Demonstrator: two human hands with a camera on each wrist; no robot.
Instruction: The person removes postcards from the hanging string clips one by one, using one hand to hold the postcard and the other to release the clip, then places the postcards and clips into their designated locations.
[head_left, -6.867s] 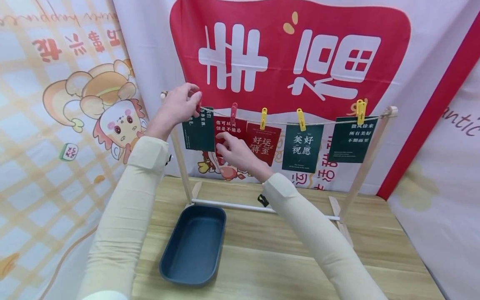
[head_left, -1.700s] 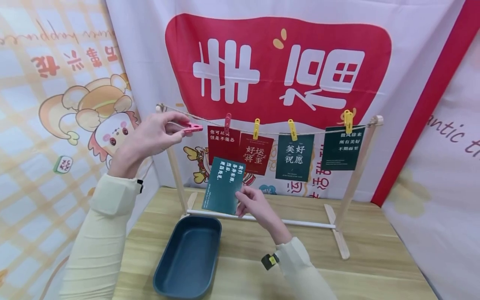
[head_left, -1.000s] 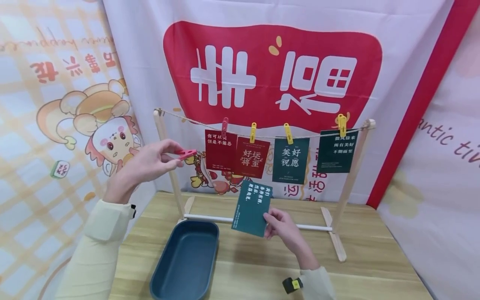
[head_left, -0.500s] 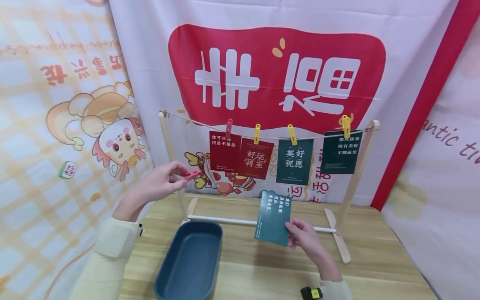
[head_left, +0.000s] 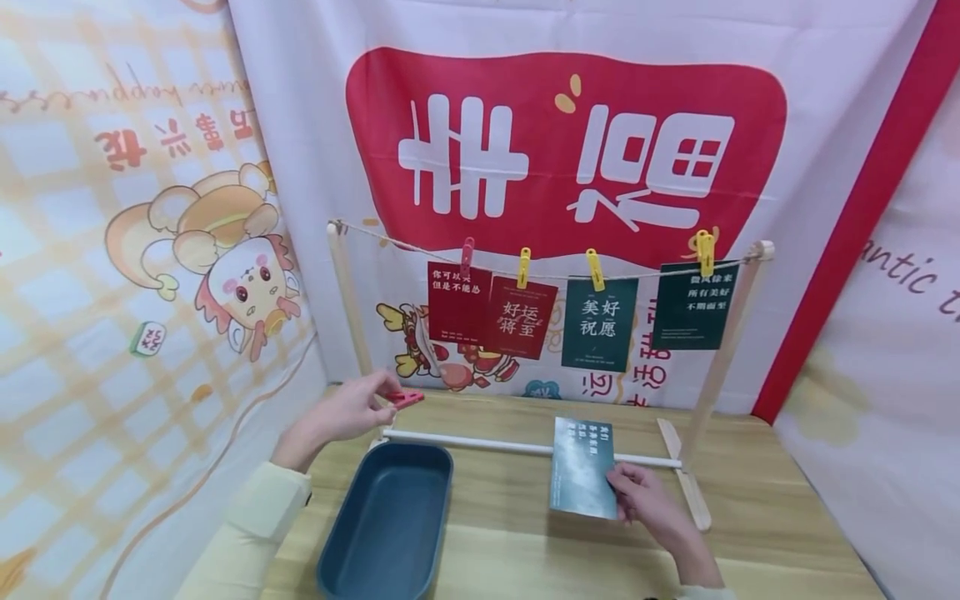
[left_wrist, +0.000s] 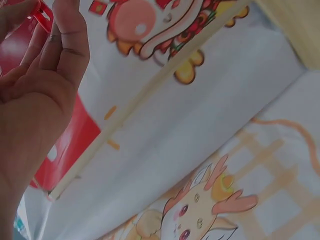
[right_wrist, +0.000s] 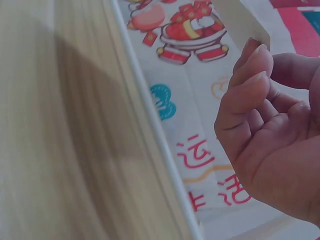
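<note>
In the head view, my left hand (head_left: 347, 418) pinches a red clothespin (head_left: 407, 399) just above the far end of a dark blue tray (head_left: 444, 500). My right hand (head_left: 654, 505) holds a green card (head_left: 582, 468) by its right edge, over the table and in front of the rack's lower bar. White lettering runs sideways on that card. The left wrist view shows the clothespin (left_wrist: 43, 18) between thumb and fingers. Thumb and fingertips grip the card (right_wrist: 244, 21) in the right wrist view, where its pale back faces the camera.
A wooden rack (head_left: 722, 367) carries a string (head_left: 397, 242) with several cards, such as a red card (head_left: 459, 312), under red and yellow clothespins (head_left: 594, 268). It stands on a wood-grain table (head_left: 510, 550) before a printed cloth (head_left: 300, 100).
The green card and its red clothespin, on the string's left end at first, have come off it. Lately both hands sank towards the table, the right one also moving right with the card.
</note>
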